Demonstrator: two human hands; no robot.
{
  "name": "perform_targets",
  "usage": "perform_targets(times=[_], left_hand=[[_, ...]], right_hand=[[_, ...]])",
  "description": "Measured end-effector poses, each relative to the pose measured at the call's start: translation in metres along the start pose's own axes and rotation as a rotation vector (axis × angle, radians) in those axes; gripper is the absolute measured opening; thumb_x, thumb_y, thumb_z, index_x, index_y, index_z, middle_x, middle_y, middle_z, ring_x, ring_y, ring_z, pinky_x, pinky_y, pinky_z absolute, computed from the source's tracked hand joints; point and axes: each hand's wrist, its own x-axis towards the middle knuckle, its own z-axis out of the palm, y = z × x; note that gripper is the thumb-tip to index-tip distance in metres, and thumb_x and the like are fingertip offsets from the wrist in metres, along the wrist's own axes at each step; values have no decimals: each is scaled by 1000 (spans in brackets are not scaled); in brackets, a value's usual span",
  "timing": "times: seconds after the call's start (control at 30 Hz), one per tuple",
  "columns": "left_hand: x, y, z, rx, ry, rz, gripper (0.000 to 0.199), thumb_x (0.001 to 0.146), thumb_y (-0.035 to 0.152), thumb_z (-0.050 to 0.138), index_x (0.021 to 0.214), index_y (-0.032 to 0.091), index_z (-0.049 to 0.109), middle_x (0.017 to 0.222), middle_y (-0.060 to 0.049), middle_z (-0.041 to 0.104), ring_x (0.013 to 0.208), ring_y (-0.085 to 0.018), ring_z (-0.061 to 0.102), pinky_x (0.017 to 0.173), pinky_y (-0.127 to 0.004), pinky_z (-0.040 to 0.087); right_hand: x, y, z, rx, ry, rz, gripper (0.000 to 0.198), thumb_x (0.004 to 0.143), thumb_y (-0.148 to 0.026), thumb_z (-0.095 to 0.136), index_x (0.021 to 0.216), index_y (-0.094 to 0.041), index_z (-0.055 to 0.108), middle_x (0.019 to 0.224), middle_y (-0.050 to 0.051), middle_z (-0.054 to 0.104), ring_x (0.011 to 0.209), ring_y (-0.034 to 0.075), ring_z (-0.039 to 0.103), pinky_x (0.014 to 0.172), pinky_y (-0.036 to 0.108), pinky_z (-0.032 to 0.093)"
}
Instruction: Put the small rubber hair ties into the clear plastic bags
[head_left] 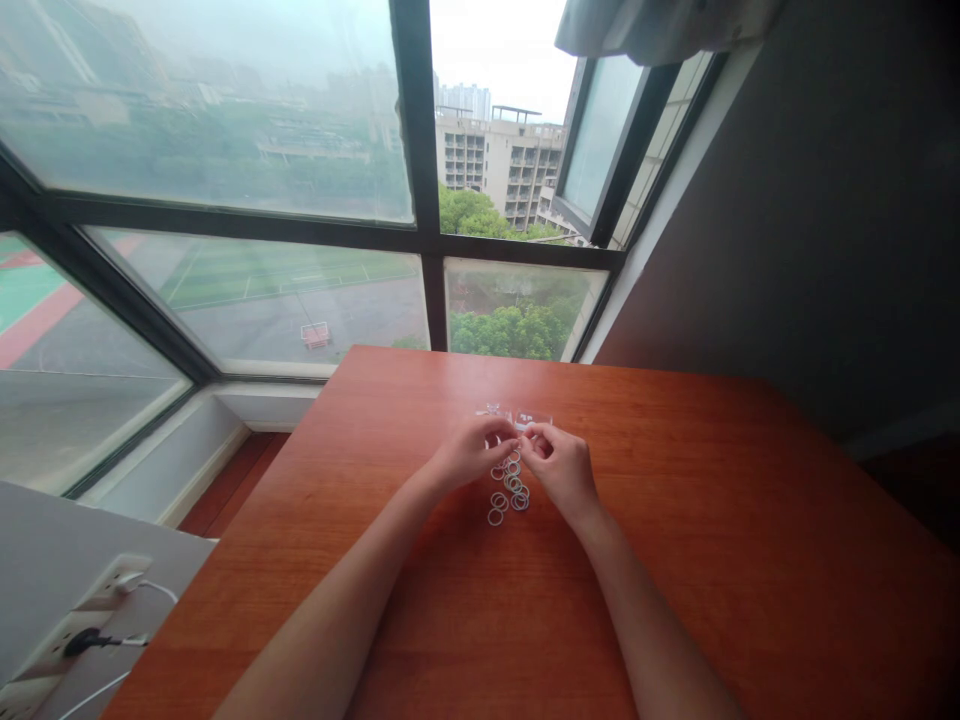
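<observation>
My left hand (474,450) and my right hand (561,462) meet above the middle of the table, fingertips nearly touching. The left fingers curl towards the thumb in a loose pinch. Thumb and fingers of the right hand are pressed together. Whatever lies between the fingertips is too small to make out. Several small pale rings (496,517) are spread on the tabletop below and between the hands, some overlapping. Just beyond the fingers lie a small clear packet or box (535,418) and some small clear-and-white pieces (492,409), partly hidden by the hands.
The reddish-brown wooden table (712,520) reaches to the windows (315,300), where one pane (604,140) stands open. A dark wall (810,200) rises on the right. At lower left, a power strip (82,630) holds plugs and white cables.
</observation>
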Motion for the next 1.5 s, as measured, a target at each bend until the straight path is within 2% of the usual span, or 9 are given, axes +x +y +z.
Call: perform_targets(times=[0.1, 0.2, 0.33, 0.43, 0.77, 1.03, 1.17, 1.33, 1.5], left_hand=[[1, -3, 1, 42, 26, 10, 11, 81, 19, 58, 78, 14, 67, 67, -1, 64, 59, -9, 54, 56, -19, 40], [2, -11, -2, 149, 158, 3, 10, 80, 20, 58, 77, 15, 66, 67, 0, 64, 60, -10, 52, 58, -20, 40], [2, -28, -13, 290, 363, -73, 11, 82, 24, 58, 80, 17, 67, 71, 0, 65, 61, -10, 53, 59, -22, 40], [1, -39, -18, 360, 414, -117, 13, 83, 26, 58, 78, 17, 67, 72, -1, 65, 62, -11, 54, 59, -22, 40], [1, -46, -17, 407, 393, -127, 13, 83, 26, 58, 83, 18, 68, 74, -1, 65, 64, -12, 55, 60, -22, 41], [-1, -43, -18, 413, 377, -119, 12, 83, 24, 56, 83, 19, 68, 75, -1, 66, 65, -13, 56, 61, -23, 42], [-1, -41, -17, 423, 371, -110, 13, 83, 24, 56, 84, 19, 68, 75, -1, 66, 65, -13, 56, 62, -23, 42], [0, -40, -16, 398, 364, -99, 13, 83, 22, 56, 85, 19, 68, 75, -1, 67, 64, -12, 56, 62, -23, 42], [0, -37, -17, 383, 360, -93, 13, 82, 21, 56, 86, 19, 69, 76, -1, 67, 64, -12, 56, 62, -23, 42]], right_hand=[[0, 0, 0, -15, -7, -3, 17, 79, -32, 57, 76, -19, 68, 52, -4, 49, 51, 11, 46, 57, 21, 35], [0, 1, 0, -30, -8, 1, 17, 80, -32, 57, 79, -19, 69, 53, -4, 51, 52, 11, 48, 58, 22, 36], [0, 3, -1, -58, -51, 13, 16, 81, -31, 56, 78, -20, 68, 53, -4, 52, 52, 11, 48, 58, 22, 36], [0, 3, -1, -73, -105, 28, 15, 81, -30, 56, 77, -21, 67, 55, -4, 55, 53, 12, 50, 58, 22, 35], [-1, 4, -3, -101, -247, -16, 13, 79, -23, 57, 79, -22, 70, 63, -2, 61, 61, 13, 55, 60, 22, 36], [-7, -1, -12, -148, -523, -48, 11, 78, -27, 61, 77, -23, 71, 64, -3, 65, 57, 10, 54, 55, 21, 32], [-8, -4, -13, -210, -564, -51, 7, 75, -26, 64, 75, -24, 71, 68, -3, 66, 60, 10, 55, 55, 21, 30], [-7, -2, -13, -157, -570, -59, 13, 76, -18, 57, 73, -23, 69, 63, -4, 64, 55, 9, 51, 54, 20, 30], [-6, -2, -17, -125, -552, -42, 13, 78, -23, 59, 74, -23, 71, 58, -5, 60, 54, 9, 48, 54, 21, 29]])
